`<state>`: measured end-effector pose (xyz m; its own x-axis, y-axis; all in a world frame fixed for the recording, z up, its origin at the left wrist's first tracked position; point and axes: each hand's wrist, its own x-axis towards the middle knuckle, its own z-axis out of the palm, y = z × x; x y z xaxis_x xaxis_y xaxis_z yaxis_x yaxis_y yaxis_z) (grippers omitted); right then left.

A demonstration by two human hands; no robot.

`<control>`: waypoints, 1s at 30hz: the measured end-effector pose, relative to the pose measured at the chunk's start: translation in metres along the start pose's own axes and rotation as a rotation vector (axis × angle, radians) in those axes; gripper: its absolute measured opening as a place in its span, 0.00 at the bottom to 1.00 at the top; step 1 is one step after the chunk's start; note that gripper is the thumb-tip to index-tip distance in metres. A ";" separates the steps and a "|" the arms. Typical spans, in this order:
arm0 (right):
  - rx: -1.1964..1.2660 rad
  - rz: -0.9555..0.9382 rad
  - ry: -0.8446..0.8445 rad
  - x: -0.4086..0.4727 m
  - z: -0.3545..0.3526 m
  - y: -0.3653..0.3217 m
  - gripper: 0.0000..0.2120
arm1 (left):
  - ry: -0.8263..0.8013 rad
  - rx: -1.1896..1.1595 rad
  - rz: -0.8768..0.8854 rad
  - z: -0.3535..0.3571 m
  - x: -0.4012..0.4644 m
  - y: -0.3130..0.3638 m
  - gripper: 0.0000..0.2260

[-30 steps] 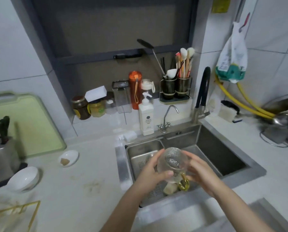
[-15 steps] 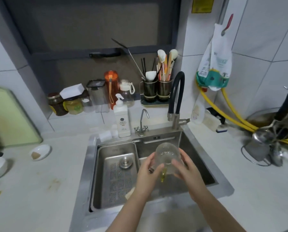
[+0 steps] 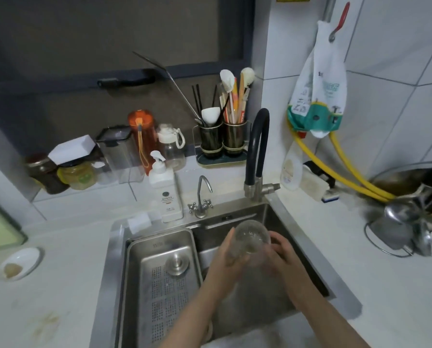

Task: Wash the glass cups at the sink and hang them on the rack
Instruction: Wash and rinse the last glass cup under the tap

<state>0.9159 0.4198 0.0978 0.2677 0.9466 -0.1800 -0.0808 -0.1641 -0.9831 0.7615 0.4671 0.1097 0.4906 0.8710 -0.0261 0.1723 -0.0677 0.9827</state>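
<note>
White tiles cover the wall (image 3: 398,59) behind the sink (image 3: 307,249), and a dark window frame (image 3: 109,79) fills the upper part of the room to the left of the sink. The pale stone counter (image 3: 46,285) wraps round the sink on both sides; it carries faint brownish stains to the sink's left.

The sink is brushed stainless steel, with a perforated steel drain tray (image 3: 164,285) seated in its left half and a round plug resting on that tray. A black curved faucet (image 3: 257,146) rises at the sink's back right corner, and a small chrome tap (image 3: 201,194) stands at the middle of its back edge. Yellow hoses (image 3: 335,169) run along the wall to the right of the sink, below a hanging white and green bag (image 3: 317,96). Further right of the sink sits a wire stand with a steel ladle (image 3: 400,212).

On the ledge behind the sink stand jars, an orange bottle (image 3: 142,136), a clear container and a twin utensil holder (image 3: 222,139) full of spoons and chopsticks. A white pump bottle (image 3: 166,192) stands at the sink's back left corner. A small white dish (image 3: 21,263) lies on the counter well to the sink's left.

Over the sink's open right basin, both hands hold a clear glass cup (image 3: 251,239), tilted with its rounded bottom facing up. The left hand (image 3: 226,262) wraps its curled fingers round the cup's left side; the right hand (image 3: 281,254) curls against its right side, its fingers blurred.
</note>
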 end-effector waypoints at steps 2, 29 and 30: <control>-0.023 0.001 0.009 0.008 -0.001 0.001 0.23 | 0.004 -0.033 -0.007 0.000 0.012 -0.001 0.17; -0.778 -0.198 0.062 0.255 -0.091 -0.013 0.16 | 0.382 -0.606 -0.390 0.027 0.105 -0.018 0.25; -0.778 -0.199 0.073 0.258 -0.091 -0.013 0.16 | 0.384 -0.608 -0.391 0.028 0.106 -0.019 0.24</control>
<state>1.0735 0.6403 0.0611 0.2713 0.9622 0.0255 0.6594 -0.1665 -0.7331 0.8338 0.5468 0.0830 0.1455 0.8902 -0.4316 -0.2770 0.4555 0.8460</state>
